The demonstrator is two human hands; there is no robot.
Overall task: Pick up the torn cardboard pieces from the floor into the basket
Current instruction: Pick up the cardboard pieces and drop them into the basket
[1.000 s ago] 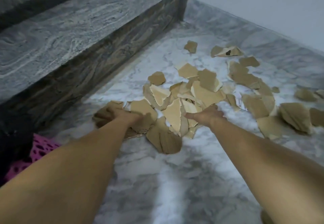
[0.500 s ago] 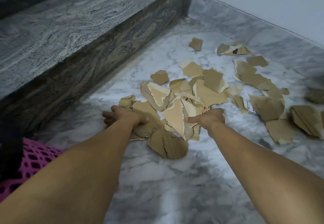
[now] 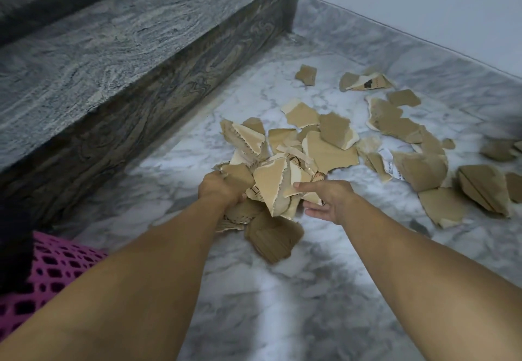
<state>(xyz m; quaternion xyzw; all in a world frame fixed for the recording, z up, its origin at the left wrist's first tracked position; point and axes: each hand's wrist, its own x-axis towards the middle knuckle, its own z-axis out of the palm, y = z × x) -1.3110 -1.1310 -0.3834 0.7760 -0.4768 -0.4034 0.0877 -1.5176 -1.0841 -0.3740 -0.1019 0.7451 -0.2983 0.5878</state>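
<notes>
Several torn brown cardboard pieces lie scattered over the marble floor (image 3: pixel 282 298). Between my two hands sits a gathered bunch of cardboard pieces (image 3: pixel 271 188), lifted a little off the floor. My left hand (image 3: pixel 219 188) grips the bunch from the left. On the right side, my right hand (image 3: pixel 324 199) holds the bunch with thumb on top and fingers underneath. One larger piece (image 3: pixel 272 240) lies just under the bunch. More loose pieces (image 3: pixel 418 168) spread to the right. The pink mesh basket (image 3: pixel 53 270) shows at the lower left, partly hidden by my left arm.
A dark grey stone step (image 3: pixel 113 72) runs along the left, its riser close to the pile. A pale wall (image 3: pixel 423 2) bounds the floor at the back right. A dark shape (image 3: pixel 14 236) sits above the basket at the left edge.
Both hands have closed in on the pile from either side and drawn a bunch of pieces together, raising it slightly. The view has shifted, showing more of the basket.
</notes>
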